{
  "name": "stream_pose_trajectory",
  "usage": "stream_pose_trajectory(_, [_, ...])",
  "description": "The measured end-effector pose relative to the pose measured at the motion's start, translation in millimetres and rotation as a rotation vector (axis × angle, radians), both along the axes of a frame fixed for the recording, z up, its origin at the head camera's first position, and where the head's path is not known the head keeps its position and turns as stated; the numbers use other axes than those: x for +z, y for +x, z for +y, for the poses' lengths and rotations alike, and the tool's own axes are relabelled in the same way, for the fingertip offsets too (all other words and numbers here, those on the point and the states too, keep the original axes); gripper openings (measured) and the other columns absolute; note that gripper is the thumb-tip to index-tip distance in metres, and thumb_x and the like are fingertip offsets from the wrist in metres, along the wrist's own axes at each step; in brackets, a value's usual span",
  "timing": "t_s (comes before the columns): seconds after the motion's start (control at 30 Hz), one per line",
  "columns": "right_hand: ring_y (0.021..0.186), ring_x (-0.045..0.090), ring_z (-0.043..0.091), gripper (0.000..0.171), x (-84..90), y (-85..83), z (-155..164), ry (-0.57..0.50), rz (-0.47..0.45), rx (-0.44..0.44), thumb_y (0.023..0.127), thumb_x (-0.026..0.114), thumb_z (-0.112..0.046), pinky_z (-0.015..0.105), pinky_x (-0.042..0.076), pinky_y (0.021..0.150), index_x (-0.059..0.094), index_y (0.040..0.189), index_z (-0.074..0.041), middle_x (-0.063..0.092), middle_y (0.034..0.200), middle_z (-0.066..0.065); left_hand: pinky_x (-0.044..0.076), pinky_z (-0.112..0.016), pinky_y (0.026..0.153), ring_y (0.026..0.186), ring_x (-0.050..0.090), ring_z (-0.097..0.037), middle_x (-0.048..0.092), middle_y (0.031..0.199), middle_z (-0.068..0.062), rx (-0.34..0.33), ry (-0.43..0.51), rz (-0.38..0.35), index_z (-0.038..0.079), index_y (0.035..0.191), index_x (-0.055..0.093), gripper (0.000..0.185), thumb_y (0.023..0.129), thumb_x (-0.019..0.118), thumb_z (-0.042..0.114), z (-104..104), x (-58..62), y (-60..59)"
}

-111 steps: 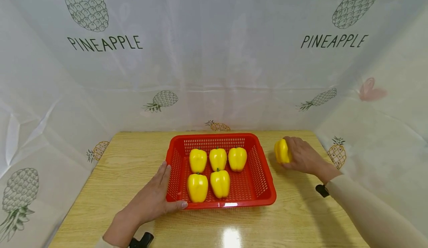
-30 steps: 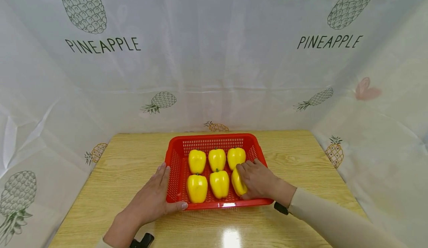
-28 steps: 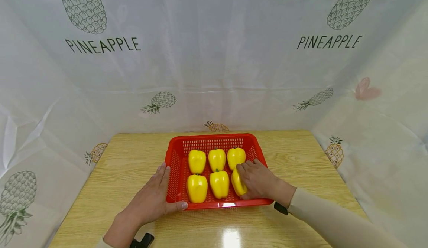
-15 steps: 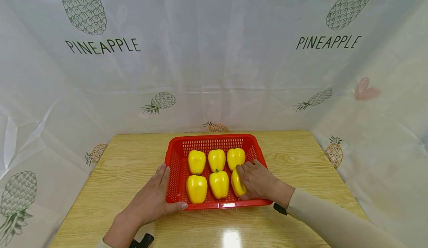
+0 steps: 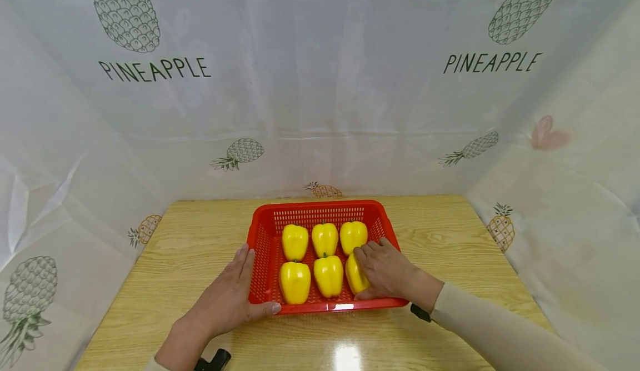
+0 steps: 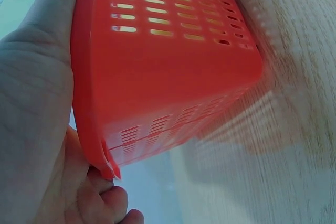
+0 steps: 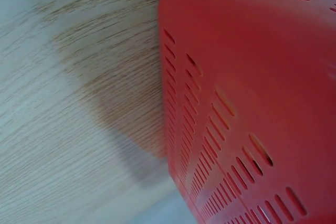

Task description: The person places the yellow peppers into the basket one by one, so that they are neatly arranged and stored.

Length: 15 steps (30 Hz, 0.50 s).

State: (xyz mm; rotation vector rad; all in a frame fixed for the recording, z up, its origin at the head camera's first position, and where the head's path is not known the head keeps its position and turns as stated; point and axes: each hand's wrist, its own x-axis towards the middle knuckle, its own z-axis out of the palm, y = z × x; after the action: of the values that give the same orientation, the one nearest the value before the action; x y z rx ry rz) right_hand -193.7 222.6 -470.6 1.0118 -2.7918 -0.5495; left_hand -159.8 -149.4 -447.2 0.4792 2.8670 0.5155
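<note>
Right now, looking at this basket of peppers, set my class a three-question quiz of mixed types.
1. True or false: the left hand rests against the red basket.
2. How many yellow bell peppers, counting the yellow bell pepper under the right hand, sit in the basket?
3. Which slot does the right hand's pepper fill? A) back left B) front right C) front middle

Key: 1 true; 2 six; 3 B

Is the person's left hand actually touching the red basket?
Touching. In the left wrist view the left hand lies flat against the red basket wall, thumb at its rim.
</note>
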Motion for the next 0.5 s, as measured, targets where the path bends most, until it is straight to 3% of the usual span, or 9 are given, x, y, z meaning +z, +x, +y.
stream_pose_trajectory(0.5, [0.098,0.061,0.026,0.096,-1.3,0.8,2.7,-0.038,0.049,0.033,0.078,0.065,-0.089,0.04,0.048,0.082,0.057,0.124,-0.006,0.066,0.111,0.01,0.036,-0.063,0.121,0.158,0.025,-0.049,0.017,0.173,-0.029,-0.002,0.002,0.009,-0.007,0.165,0.019,0.14,0.074,0.068,0.088,-0.3,1.3,1.2])
